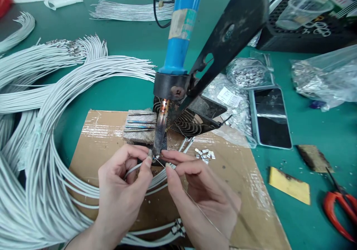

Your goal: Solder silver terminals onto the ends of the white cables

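My left hand (122,187) pinches a white cable (133,169) near its end, just under the tip of a blue-handled soldering iron (176,55). The iron points down, clamped in a black metal holder (223,38). Between thumb and fingers, my right hand (203,194) grips a thin solder wire (202,212). Its front end reaches the iron tip beside the cable end. Whatever small part lies at the joint is mostly hidden by my fingertips. Small metal tabs (205,154) lie on the cardboard (242,190) to the right of the tip.
Bundles of white cables (41,149) fill the left side. Finished-looking cable ends (177,227) lie in front. Behind the iron is a black fan (192,122). To the right are a phone (272,118), bags of metal parts (248,71), a yellow sponge (290,186) and red-handled scissors (338,213).
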Demonstrator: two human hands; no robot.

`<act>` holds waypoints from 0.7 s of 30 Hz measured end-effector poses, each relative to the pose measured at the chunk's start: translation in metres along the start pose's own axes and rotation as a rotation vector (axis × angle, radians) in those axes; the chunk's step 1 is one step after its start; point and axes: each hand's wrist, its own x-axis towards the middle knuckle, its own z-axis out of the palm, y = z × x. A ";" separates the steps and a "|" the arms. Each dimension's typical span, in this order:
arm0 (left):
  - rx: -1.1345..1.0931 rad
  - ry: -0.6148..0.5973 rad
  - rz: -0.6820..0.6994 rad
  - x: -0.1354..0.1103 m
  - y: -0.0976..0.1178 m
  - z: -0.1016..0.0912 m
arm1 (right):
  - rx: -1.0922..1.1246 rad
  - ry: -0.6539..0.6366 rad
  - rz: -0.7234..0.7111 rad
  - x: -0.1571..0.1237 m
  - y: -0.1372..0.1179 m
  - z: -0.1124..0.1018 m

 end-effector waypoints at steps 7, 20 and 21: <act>-0.012 0.050 -0.023 -0.002 0.004 0.004 | 0.001 0.000 -0.004 0.001 0.000 0.000; -0.037 0.051 -0.059 -0.002 0.006 0.004 | 0.008 0.004 -0.013 0.000 0.001 0.001; -0.048 0.074 -0.074 -0.003 0.008 0.006 | 0.009 0.006 -0.015 0.000 0.000 0.001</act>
